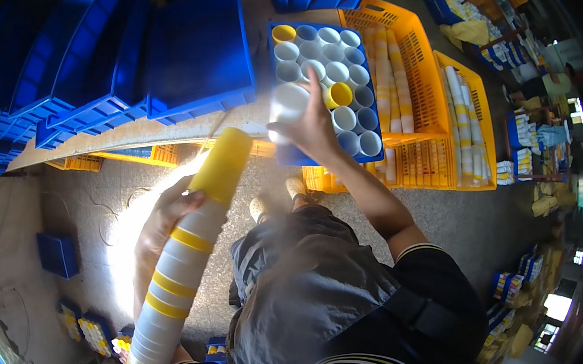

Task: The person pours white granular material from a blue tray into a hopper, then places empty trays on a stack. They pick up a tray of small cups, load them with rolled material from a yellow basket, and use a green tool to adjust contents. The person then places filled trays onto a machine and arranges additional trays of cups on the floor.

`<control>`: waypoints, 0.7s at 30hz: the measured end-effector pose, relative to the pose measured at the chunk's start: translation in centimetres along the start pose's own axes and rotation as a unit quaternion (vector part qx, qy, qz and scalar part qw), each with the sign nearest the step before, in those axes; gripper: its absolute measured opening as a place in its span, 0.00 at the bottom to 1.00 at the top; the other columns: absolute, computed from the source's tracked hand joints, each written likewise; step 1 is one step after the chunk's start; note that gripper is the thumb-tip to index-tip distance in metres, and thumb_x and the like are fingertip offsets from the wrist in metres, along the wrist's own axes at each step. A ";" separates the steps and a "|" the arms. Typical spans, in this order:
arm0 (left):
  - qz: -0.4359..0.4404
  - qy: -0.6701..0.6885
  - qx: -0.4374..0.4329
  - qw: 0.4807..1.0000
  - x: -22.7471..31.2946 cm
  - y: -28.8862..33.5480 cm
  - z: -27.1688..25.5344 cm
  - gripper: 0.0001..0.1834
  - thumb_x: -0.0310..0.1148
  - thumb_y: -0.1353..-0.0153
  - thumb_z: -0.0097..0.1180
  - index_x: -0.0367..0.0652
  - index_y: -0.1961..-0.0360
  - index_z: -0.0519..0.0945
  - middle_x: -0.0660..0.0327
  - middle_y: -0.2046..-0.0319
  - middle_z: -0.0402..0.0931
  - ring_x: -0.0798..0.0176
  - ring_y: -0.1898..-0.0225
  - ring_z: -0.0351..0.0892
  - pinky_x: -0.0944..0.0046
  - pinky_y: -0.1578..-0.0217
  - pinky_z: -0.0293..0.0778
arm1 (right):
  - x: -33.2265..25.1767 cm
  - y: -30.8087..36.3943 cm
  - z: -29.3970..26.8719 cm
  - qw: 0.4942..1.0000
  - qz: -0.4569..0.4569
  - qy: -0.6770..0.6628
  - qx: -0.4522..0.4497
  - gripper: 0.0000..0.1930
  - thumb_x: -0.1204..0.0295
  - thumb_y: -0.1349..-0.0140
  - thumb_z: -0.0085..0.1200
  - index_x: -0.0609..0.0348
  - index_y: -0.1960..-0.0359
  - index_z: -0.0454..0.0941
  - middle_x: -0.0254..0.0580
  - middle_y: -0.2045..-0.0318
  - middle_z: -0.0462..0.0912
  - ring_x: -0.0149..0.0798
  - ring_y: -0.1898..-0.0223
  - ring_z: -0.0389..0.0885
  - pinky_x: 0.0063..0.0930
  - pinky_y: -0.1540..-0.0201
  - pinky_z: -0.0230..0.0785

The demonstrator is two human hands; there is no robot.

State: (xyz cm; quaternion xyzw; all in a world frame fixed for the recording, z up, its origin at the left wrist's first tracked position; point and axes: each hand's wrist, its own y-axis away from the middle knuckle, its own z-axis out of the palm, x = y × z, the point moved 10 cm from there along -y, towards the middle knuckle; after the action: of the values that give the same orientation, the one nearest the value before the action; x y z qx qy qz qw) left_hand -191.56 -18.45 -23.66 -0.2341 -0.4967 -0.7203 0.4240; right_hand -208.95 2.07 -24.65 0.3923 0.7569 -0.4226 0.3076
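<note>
On the left: a cup stack (185, 264) is slanting.
Stack feel: likely being light, smooth, bendy; wanting encircling mid-length.
Stack look: white is alternating with yellow.
Left hand (167, 211): curling round its upper part.
Right hand (310, 127): pinching a blurred white cup (291, 102) over the cup-filled blue crate (295, 159).

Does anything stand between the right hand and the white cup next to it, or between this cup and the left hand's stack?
Nothing visible does. The right hand is directly at the white cup, and between that cup and the stack of cups in the left hand is open space, with the table edge below.
</note>
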 end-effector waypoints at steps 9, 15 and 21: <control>0.008 0.059 -0.046 0.997 -0.3 -0.2 -4.4 0.39 0.50 0.42 0.63 0.29 0.41 0.67 0.43 0.58 0.78 0.51 0.67 0.85 0.56 0.69 0.86 | 0.9 4.8 1.7 0.943 -0.152 0.263 -0.136 0.41 0.61 0.58 0.75 0.59 0.40 0.71 0.44 0.42 0.71 0.52 0.36 0.66 0.44 0.35 0.59; 0.002 0.187 -0.031 0.982 2.5 -5.3 -5.0 0.39 0.48 0.44 0.68 0.29 0.43 0.68 0.43 0.58 0.78 0.56 0.67 0.85 0.61 0.72 0.86 | 7.3 -4.3 8.6 0.991 0.038 0.109 -0.067 0.24 0.76 0.38 0.54 0.65 0.39 0.66 0.57 0.49 0.77 0.53 0.48 0.79 0.38 0.46 0.71; 0.059 0.266 -0.020 0.962 7.5 -9.2 -6.3 0.32 0.46 0.37 0.62 0.31 0.43 0.71 0.43 0.57 0.78 0.56 0.64 0.86 0.62 0.70 0.86 | 21.7 -8.1 17.6 0.902 0.355 0.002 -0.247 0.19 0.78 0.44 0.42 0.73 0.51 0.73 0.72 0.50 0.76 0.62 0.45 0.74 0.48 0.43 0.66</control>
State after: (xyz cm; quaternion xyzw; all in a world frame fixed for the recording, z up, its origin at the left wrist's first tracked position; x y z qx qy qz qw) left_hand -202.79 -25.69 -25.29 -0.0712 -0.3367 -0.7400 0.5779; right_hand -224.46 -8.93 -46.69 0.5471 0.6485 -0.0845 0.5225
